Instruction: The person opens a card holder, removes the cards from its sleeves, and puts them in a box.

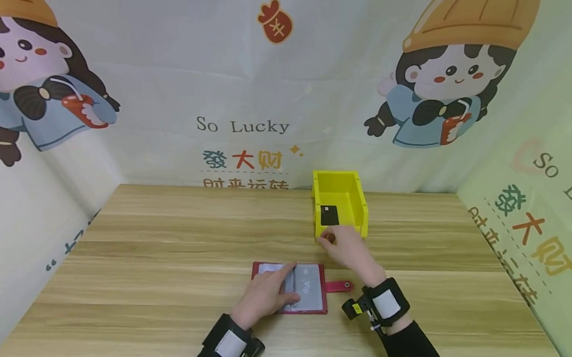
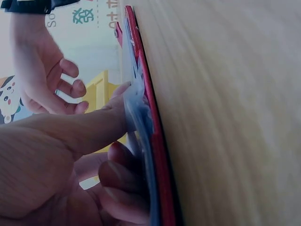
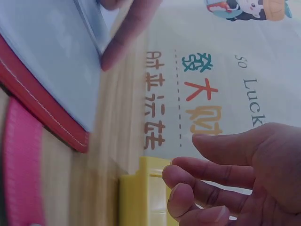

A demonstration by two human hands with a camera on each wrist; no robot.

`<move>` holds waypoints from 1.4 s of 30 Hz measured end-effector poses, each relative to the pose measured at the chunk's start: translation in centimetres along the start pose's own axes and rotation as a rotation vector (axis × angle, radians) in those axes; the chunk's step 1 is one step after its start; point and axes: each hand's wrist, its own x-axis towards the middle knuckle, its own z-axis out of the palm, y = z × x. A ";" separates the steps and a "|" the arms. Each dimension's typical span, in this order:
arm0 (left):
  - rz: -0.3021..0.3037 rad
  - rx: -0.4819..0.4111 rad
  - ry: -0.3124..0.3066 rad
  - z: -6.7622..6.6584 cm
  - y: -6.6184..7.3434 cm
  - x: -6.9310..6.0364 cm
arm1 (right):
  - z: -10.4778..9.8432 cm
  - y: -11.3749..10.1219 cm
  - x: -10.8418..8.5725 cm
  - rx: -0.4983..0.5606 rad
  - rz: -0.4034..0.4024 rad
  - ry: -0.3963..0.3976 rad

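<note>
A red card holder [image 1: 325, 300] lies open on the wooden table, with clear plastic sleeves [image 1: 309, 285] showing a grey card marked "Vip". My left hand [image 1: 266, 293] rests on it, index finger and thumb spread over the sleeves. In the left wrist view, a sleeve edge [image 2: 136, 110] stands slightly raised against the fingers. Close to the front of a yellow bin [image 1: 349, 194] is my right hand [image 1: 350, 249]. Its fingers bend loosely, and nothing shows between them in the right wrist view. A black card [image 1: 329, 216] lies inside the bin.
The holder's pink-red snap strap [image 1: 339, 286] sticks out to the right. Behind the table [image 1: 170, 237] hangs a printed cloth backdrop [image 1: 175, 90], which also lines both sides. Each wrist wears a black strap with a camera.
</note>
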 end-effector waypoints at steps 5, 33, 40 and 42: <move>0.012 0.008 0.012 0.0 -0.1 0.1 | 1.2 0.2 -1.3 0.069 0.002 -0.034; 0.003 -0.005 0.020 0.2 -0.3 -0.1 | 6.0 2.4 -3.7 0.191 0.003 0.001; 0.022 -0.051 0.042 0.3 -0.6 -0.2 | 6.4 2.2 -3.8 0.278 0.085 0.076; 0.024 -0.068 0.048 0.3 -0.7 -0.3 | 6.6 2.0 -3.9 0.291 0.097 0.107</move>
